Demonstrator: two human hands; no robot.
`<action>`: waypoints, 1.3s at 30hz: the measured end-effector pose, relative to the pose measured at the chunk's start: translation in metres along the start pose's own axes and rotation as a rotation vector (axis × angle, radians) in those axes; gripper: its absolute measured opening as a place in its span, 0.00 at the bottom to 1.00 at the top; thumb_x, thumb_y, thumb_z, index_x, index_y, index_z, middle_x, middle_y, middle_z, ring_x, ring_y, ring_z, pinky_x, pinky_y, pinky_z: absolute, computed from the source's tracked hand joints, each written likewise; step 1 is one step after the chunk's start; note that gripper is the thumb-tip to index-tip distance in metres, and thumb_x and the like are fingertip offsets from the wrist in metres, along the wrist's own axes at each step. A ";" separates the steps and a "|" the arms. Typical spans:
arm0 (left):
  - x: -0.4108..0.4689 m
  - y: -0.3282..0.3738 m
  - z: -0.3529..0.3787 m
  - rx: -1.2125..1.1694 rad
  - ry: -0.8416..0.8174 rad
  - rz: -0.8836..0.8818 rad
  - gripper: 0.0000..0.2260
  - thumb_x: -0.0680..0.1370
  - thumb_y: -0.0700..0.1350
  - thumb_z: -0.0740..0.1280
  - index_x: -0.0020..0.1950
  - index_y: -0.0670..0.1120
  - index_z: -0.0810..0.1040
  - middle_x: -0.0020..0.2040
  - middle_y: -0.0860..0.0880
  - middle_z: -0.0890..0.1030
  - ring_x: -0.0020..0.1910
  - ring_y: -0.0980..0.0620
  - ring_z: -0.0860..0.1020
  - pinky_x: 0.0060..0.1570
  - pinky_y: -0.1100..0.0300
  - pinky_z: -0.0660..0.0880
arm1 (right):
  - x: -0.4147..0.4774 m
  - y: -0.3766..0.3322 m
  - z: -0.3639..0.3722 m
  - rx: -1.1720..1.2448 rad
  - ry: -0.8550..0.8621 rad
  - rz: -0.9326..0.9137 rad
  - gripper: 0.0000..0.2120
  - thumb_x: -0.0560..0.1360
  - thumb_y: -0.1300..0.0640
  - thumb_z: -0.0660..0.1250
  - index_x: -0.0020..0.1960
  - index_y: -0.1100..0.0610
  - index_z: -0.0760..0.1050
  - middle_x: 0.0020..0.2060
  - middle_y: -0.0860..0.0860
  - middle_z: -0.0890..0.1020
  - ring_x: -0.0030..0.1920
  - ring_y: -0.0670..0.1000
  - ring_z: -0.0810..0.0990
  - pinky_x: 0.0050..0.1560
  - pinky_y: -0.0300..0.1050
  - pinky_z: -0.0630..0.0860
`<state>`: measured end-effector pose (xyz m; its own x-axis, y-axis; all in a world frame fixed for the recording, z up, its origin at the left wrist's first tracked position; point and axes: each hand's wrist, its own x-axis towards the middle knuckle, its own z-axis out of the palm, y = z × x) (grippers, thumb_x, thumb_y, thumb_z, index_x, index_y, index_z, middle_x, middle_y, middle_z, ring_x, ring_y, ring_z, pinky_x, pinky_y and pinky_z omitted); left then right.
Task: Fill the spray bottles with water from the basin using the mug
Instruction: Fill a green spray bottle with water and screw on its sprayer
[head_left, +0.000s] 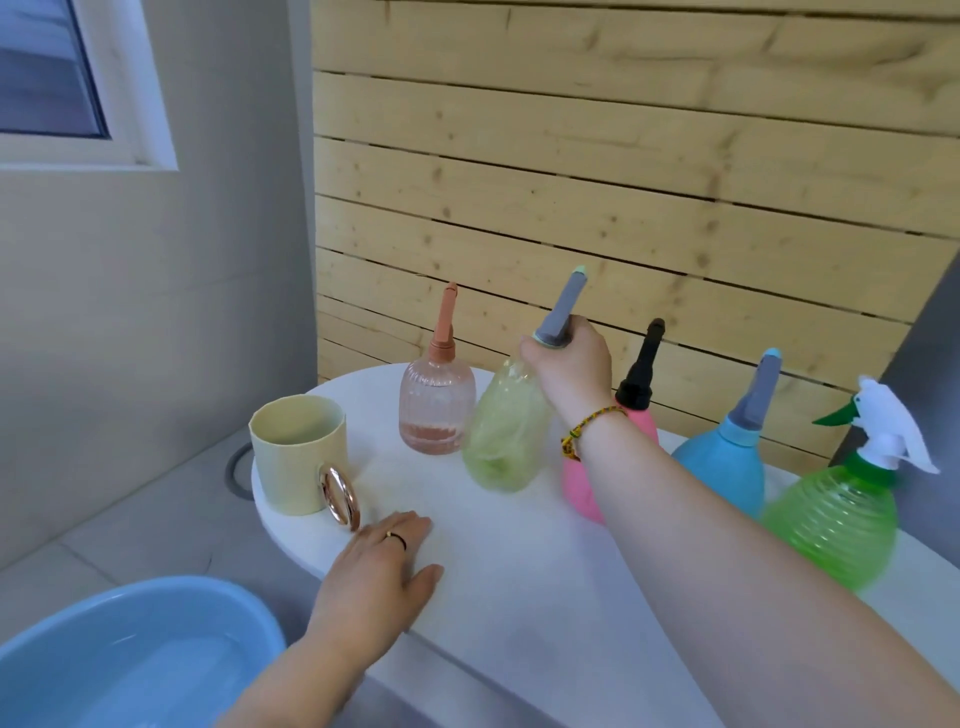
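My right hand (571, 364) grips the neck and grey spray head of a pale green clear bottle (501, 441), which looks blurred and tilted on the white table (519, 561). My left hand (382, 566) lies flat on the table, fingers spread, just right of the cream mug (296, 452) with a gold ring handle. A peach ribbed bottle (437, 410) stands behind, with a little water in its base. A pink bottle (597, 467) with a black head, a blue bottle (727, 467) and a green trigger bottle (831, 525) stand to the right. The blue basin (104, 613) holds water at lower left.
A wooden slat wall (623, 208) rises directly behind the bottles. A grey wall and a window (52, 78) are at left. A grey hose loop (236, 470) lies on the tiled floor beside the table's left end.
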<state>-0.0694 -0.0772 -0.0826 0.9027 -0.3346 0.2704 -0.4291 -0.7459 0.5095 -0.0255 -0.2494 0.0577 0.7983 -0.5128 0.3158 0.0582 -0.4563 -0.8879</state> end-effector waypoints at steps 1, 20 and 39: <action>-0.003 0.005 -0.005 -0.103 -0.012 -0.055 0.22 0.76 0.57 0.57 0.68 0.51 0.66 0.69 0.54 0.67 0.68 0.55 0.66 0.62 0.67 0.60 | -0.004 -0.004 -0.005 0.042 0.003 -0.003 0.07 0.71 0.62 0.64 0.38 0.54 0.66 0.32 0.46 0.70 0.32 0.47 0.68 0.28 0.34 0.63; -0.032 0.107 -0.047 -0.663 0.108 -0.106 0.35 0.60 0.48 0.77 0.60 0.56 0.62 0.47 0.64 0.72 0.49 0.59 0.73 0.42 0.77 0.68 | -0.088 -0.053 -0.057 0.186 -0.340 -0.190 0.08 0.74 0.62 0.63 0.37 0.56 0.70 0.33 0.53 0.76 0.34 0.47 0.72 0.37 0.34 0.68; -0.046 0.113 -0.066 -0.817 -0.034 -0.089 0.28 0.65 0.40 0.75 0.60 0.52 0.66 0.47 0.57 0.76 0.47 0.63 0.75 0.38 0.80 0.69 | -0.092 -0.040 -0.071 0.798 -0.718 -0.003 0.13 0.79 0.61 0.52 0.46 0.61 0.75 0.37 0.49 0.84 0.37 0.44 0.82 0.37 0.34 0.76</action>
<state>-0.1611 -0.1078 0.0162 0.9292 -0.3214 0.1826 -0.2314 -0.1204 0.9654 -0.1435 -0.2358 0.0878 0.9480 0.1539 0.2787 0.2278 0.2837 -0.9315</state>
